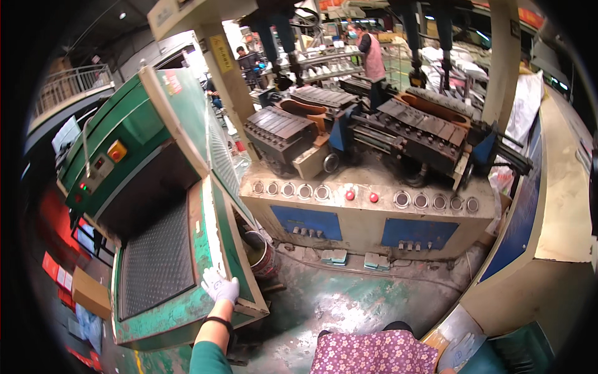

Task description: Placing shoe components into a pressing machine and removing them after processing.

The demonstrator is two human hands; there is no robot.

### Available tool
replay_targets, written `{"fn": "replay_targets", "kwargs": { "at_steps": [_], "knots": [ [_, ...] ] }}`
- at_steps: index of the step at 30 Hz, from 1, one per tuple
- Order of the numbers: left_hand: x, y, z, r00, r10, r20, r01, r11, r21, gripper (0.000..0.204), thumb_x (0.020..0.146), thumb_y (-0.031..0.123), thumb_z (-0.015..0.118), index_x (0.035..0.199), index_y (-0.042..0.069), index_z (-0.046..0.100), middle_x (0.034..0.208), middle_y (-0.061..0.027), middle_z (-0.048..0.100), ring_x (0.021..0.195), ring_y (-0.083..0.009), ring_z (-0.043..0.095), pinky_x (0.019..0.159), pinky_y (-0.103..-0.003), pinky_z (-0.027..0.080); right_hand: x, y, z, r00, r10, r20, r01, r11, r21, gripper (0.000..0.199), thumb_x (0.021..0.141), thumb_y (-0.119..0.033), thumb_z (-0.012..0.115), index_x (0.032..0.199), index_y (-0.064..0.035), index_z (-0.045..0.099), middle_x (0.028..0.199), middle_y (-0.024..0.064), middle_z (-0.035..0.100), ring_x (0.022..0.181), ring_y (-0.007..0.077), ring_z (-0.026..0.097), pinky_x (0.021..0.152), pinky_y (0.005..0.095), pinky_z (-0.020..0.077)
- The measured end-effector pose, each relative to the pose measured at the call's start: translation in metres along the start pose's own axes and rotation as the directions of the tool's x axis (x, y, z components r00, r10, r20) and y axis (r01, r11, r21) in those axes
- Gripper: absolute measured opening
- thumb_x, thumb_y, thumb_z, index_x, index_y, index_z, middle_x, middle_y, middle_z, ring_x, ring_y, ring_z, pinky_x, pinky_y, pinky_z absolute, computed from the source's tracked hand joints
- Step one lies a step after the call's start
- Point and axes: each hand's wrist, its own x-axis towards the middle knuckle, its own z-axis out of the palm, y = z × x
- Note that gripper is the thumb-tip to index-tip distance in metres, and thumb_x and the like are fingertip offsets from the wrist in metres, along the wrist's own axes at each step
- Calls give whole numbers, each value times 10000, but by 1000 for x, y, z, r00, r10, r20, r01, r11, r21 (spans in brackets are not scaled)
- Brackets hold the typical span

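Observation:
My left hand point(220, 287), in a white glove, lies with its fingers spread on the frame edge of a green machine point(215, 234) with a dark opening. Inside that opening runs a dark textured belt point(159, 268); the hand is beside it and holds nothing. At the lower right my right hand point(458, 350), also gloved, rests with fingers stretched out against a pale surface beside a beige machine point(529, 293). Part of that hand is cut off by the lower edge. Between the two arms shows my flowered purple apron point(374, 352).
Ahead stands a beige press point(367, 199) with gauges, red buttons and clamping blocks. Two foot pedals point(334, 256) sit on the floor before it. A bucket point(258, 252) stands beside the green machine. Farther back, a person in a pink apron point(374, 59) stands near racks of white shoes.

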Motion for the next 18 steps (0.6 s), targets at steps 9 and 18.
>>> {"fn": "replay_targets", "kwargs": {
  "at_steps": [9, 18],
  "knots": [
    [22, -30, 31, 986, 113, -120, -122, 990, -73, 916, 790, 298, 773, 1537, 13, 325, 1583, -229, 339, 1479, -367, 292, 1208, -442, 236, -1, 14, -6, 989, -119, 93, 115, 992, 46, 628, 1046, -387, 358, 1561, -31, 309, 1614, 192, 297, 1492, 353, 276, 1203, 518, 205],
    [-25, 44, -50, 984, 176, 42, -170, 980, -106, 650, 969, 222, 626, 1496, -43, 354, 1499, -243, 435, 1365, -351, 444, 1141, -419, 354, 8, -24, -64, 944, -66, 322, 63, 998, 20, 644, 1004, -319, 329, 1558, 5, 277, 1611, 206, 282, 1513, 360, 218, 1229, 515, 140]
  ]
}}
